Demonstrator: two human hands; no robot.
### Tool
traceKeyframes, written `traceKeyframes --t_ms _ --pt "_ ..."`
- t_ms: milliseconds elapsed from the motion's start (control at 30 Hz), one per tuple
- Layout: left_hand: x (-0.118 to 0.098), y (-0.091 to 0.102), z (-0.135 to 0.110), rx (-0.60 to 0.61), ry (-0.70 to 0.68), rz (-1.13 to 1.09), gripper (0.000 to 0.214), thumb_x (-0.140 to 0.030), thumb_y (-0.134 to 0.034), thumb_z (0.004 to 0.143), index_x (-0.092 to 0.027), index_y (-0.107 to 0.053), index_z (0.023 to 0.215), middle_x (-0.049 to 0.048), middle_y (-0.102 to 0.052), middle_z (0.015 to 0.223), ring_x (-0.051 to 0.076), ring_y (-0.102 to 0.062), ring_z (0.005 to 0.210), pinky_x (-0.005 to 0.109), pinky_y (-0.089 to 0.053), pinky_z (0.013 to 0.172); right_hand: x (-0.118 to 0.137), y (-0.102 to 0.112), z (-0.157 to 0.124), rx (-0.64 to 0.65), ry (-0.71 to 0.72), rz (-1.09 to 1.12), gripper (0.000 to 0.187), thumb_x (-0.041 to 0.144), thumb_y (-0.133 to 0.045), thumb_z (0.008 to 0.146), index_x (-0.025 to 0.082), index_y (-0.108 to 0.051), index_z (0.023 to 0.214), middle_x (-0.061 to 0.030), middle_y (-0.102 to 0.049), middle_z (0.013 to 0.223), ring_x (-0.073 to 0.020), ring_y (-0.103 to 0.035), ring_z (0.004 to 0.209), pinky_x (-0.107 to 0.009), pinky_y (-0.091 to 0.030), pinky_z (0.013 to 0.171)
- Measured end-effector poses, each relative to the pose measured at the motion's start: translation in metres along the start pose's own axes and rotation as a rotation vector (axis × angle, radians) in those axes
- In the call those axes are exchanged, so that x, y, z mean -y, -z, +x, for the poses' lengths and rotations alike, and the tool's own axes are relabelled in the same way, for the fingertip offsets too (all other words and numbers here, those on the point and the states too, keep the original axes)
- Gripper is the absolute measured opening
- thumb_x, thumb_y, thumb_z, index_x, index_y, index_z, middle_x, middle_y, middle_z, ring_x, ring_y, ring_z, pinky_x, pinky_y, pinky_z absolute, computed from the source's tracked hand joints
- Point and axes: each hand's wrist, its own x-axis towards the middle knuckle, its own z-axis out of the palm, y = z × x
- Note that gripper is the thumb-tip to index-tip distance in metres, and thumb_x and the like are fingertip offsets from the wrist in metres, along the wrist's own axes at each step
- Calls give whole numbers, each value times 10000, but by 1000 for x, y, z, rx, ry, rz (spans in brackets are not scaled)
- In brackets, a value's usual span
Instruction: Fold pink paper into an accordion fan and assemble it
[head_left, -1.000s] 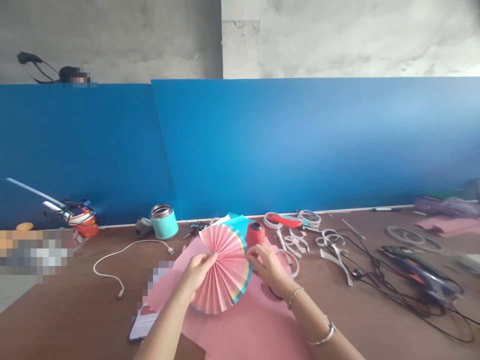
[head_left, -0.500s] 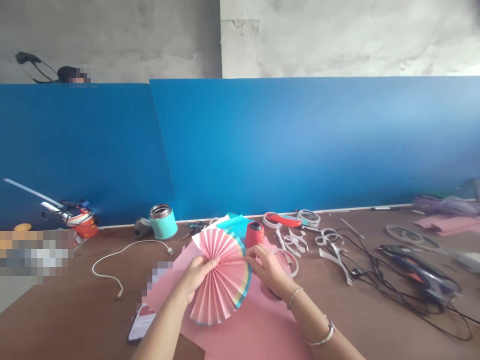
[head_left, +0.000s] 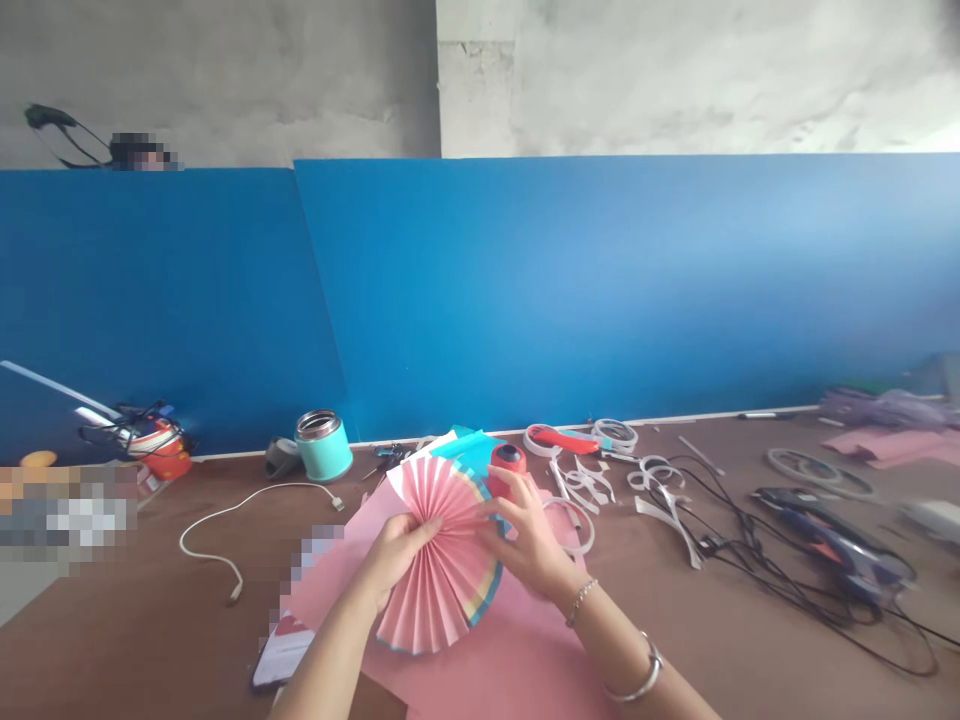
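A pink pleated paper fan (head_left: pixel 431 600) with a blue and yellow striped rim is spread over pink paper (head_left: pixel 495 670). My left hand (head_left: pixel 401 550) grips it near the middle, thumb on top of the folds and fingers behind. My right hand (head_left: pixel 525 530) is at the fan's right side, fingers apart, their tips over the pleats near the rim; whether they press on it I cannot tell. Just behind the right hand stands a red bottle-like object (head_left: pixel 508 458) with a dark top, partly covered by the fingers. Blue paper (head_left: pixel 476 445) shows beyond the fan.
A turquoise metal cup (head_left: pixel 324 447) and a white cable (head_left: pixel 225 500) are on the left. A phone (head_left: pixel 281 655) lies partly under the pink paper. Tape rolls (head_left: pixel 615 435), white strips (head_left: pixel 671 520) and a dark corded tool (head_left: pixel 832 550) lie rightward. A blue partition (head_left: pixel 562 290) stands behind.
My right hand has shifted slightly left over the fan, its fingers going from pinched at the rim to spread. The left hand keeps its hold on the fan.
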Motion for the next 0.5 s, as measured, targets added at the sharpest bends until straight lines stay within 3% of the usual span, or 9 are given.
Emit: traceKeyframes --t_ms 367,500 --pt "3 -15 -2 125 -58 -17 426 -536 -691 675 -122 -685 773 68 -708 748 268 -634 803 341 -456 757 8 -8 -1 -5 174 -220 96 180 -575 823 230 -657 815 -77 -473 1344 -298 -395 1232 -481 -374 937" --pt "3 -16 -3 59 -60 35 403 -536 -695 667 -137 -644 659 32 -664 644 240 -612 734 306 -437 678 6 -11 -1 13 202 -202 112 150 -562 814 217 -640 769 -73 -482 1338 -292 -393 1240 -475 -374 938"
